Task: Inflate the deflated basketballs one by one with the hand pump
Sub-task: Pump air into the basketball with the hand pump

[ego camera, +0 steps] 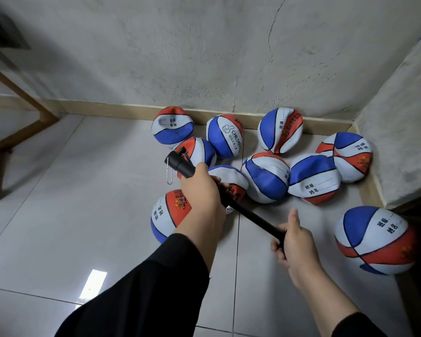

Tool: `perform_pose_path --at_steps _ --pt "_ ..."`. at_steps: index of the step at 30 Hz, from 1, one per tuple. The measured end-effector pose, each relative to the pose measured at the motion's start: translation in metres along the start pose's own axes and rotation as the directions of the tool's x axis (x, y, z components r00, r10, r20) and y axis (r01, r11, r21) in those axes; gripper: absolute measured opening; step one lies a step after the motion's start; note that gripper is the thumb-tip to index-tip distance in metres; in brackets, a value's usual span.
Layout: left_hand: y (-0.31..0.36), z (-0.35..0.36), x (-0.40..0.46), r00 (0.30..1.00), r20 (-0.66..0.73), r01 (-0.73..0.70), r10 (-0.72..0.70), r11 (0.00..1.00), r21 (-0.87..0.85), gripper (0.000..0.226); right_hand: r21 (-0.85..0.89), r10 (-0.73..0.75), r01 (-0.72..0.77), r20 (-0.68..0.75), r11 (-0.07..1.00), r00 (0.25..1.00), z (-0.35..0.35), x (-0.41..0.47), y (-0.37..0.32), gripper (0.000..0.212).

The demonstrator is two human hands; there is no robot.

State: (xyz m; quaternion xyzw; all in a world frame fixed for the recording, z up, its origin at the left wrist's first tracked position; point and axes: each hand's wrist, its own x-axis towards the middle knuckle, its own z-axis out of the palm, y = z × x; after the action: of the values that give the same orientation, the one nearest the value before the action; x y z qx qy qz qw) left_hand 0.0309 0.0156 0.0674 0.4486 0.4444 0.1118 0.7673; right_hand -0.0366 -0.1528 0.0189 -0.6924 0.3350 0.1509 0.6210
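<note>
The left hand [199,188] is wrapped round the barrel of the slim black plastic hand pump [225,197], and the right hand [293,242] grips the handle end with the thumb up; the rod between them looks drawn out. The pump is held in the air above the floor, its head at about ten o'clock from the left hand, with a thin metal pin or clip [170,172] dangling from it. It is joined to no ball.

As I judge it, the thing to do well now is pick one ball, find its valve, and set the needle in straight before stroking, steadying the barrel so it cannot bend.

The red, white and blue rubber basketballs [265,177] lie dented in the corner, from twelve to three o'clock of the hands, on the pale tiled floor [71,190]. One [225,135] reads "CHILDREN" beside a thumbs-up mark; several carry "班级" and "姓名" with blank lines. Smaller print is too blurred to read.
</note>
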Motion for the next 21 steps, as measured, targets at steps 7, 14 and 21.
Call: perform_pose_path --at_steps 7,14,21 --pt "-0.011 0.007 -0.019 0.998 0.027 -0.053 0.052 0.999 0.013 0.007 0.014 0.002 -0.003 0.022 1.0 1.0 0.028 -0.006 -0.017 0.065" --pt "-0.031 0.014 -0.036 0.993 0.106 0.044 -0.044 0.999 -0.006 0.022 -0.044 -0.091 0.091 -0.012 0.995 0.996 0.047 -0.007 -0.031 0.074" --pt "-0.009 0.015 -0.025 0.996 0.079 0.051 -0.047 0.997 -0.05 0.005 0.06 -0.044 0.04 0.068 0.997 0.997 0.039 -0.009 -0.03 0.074"
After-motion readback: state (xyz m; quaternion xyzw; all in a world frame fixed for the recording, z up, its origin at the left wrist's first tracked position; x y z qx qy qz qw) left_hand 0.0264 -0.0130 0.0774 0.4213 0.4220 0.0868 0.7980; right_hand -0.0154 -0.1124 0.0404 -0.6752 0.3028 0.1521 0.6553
